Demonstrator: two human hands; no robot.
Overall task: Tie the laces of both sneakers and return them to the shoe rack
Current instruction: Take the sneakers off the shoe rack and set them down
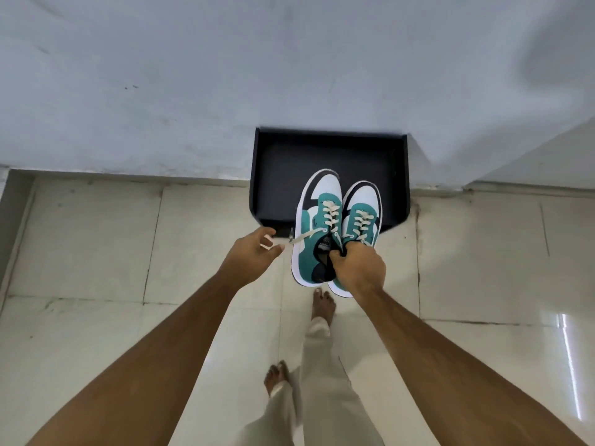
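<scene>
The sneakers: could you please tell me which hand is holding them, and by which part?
The right hand holds both sneakers together, pinched at their collars. The left hand is open beside a loose lace end, holding nothing.

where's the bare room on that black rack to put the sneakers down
The black rack shows a bare top: free from its left wall across to the back edge against the wall. Its front right is hidden behind the sneakers, held in the right hand. The left hand, by a loose lace, crowds the front left corner.
</scene>
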